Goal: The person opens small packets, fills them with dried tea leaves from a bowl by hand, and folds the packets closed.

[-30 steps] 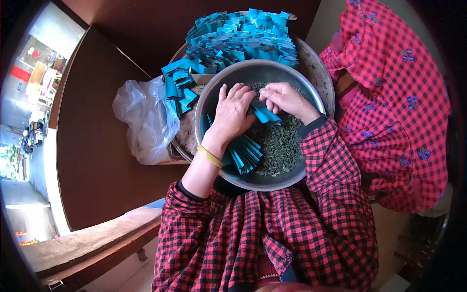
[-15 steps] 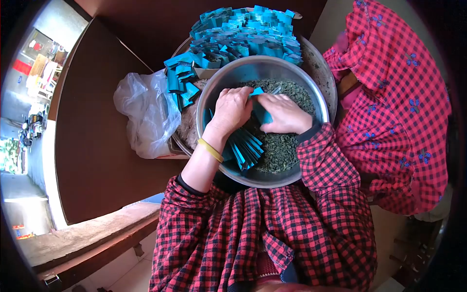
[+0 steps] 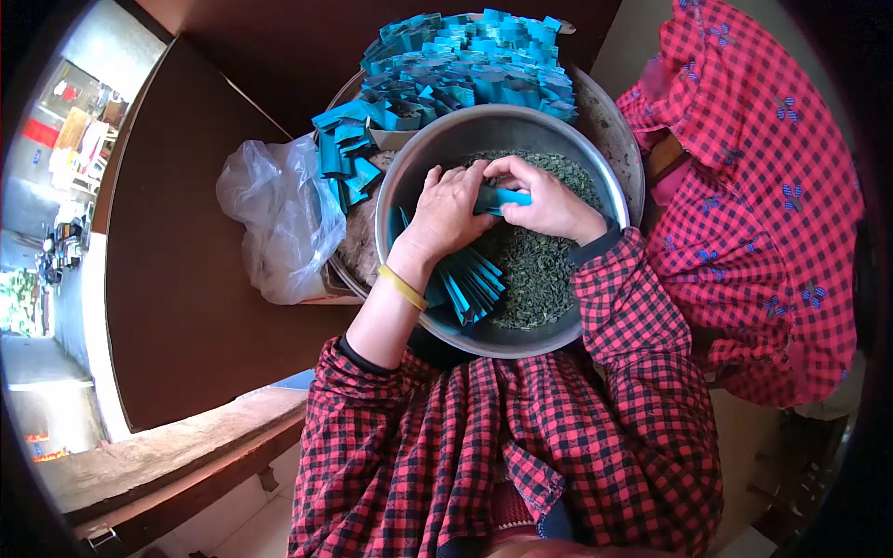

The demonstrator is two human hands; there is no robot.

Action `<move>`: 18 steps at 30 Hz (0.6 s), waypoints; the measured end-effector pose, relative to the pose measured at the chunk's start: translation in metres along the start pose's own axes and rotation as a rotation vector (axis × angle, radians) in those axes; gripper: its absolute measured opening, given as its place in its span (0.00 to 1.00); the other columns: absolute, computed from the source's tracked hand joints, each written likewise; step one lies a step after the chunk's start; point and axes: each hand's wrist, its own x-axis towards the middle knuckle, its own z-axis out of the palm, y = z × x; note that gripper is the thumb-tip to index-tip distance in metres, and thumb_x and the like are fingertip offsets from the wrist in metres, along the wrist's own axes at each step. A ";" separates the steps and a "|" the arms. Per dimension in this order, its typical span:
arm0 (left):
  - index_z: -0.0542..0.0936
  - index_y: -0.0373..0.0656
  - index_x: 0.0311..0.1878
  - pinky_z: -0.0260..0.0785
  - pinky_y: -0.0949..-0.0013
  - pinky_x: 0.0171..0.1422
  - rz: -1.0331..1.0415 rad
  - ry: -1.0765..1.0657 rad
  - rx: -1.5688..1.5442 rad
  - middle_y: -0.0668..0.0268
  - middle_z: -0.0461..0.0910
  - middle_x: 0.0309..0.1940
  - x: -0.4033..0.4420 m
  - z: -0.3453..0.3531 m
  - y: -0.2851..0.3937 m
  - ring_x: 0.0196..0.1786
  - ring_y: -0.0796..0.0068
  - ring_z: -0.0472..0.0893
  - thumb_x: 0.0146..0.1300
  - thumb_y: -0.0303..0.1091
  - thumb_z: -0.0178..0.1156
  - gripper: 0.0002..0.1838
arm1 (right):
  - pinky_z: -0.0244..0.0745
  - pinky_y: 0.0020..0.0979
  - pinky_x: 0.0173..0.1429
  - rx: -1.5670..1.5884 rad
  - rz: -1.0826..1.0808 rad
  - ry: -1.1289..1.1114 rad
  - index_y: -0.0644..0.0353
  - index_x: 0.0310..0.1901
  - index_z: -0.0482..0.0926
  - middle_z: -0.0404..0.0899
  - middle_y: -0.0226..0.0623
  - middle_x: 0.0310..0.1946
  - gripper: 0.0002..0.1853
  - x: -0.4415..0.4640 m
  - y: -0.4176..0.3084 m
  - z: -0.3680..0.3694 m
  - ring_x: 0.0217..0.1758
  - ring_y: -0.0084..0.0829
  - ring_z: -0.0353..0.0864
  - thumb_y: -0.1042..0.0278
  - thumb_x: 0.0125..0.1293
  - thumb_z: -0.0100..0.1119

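A steel bowl (image 3: pixel 609 177) in front of me holds loose dried green leaves (image 3: pixel 535 290) that look like tea. Over the leaves, a small blue packet (image 3: pixel 507 198) lies nearly level between my hands. My left hand (image 3: pixel 448 209), with a yellow band at the wrist, is closed on the packet's left end. The thumb and curled fingers of my right hand (image 3: pixel 551 200) grip its right end. A fanned bunch of flat blue packets (image 3: pixel 472 286) leans inside the bowl's left side, just below my left hand. My fingers partly hide the held packet.
Behind the bowl, a large heap of blue packets (image 3: pixel 470 60) fills a wide round tray (image 3: pixel 605 121). More packets (image 3: pixel 349 153) and a clear plastic bag (image 3: pixel 284 223) are at the left. Red checked cloth (image 3: pixel 753 214) stands close on the right; a brown panel (image 3: pixel 205 260) rises at left.
My right hand has gone from nearly flat to curled, pinching the packet's end. The packet has turned from slanting downward to nearly level. My left hand has shifted only slightly.
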 end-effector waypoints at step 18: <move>0.73 0.37 0.58 0.72 0.52 0.56 -0.204 0.274 -0.186 0.49 0.79 0.49 0.005 -0.011 0.004 0.53 0.46 0.78 0.57 0.34 0.65 0.26 | 0.71 0.24 0.57 0.179 -0.196 0.490 0.64 0.52 0.78 0.79 0.33 0.53 0.12 0.004 -0.003 -0.011 0.51 0.20 0.76 0.68 0.73 0.53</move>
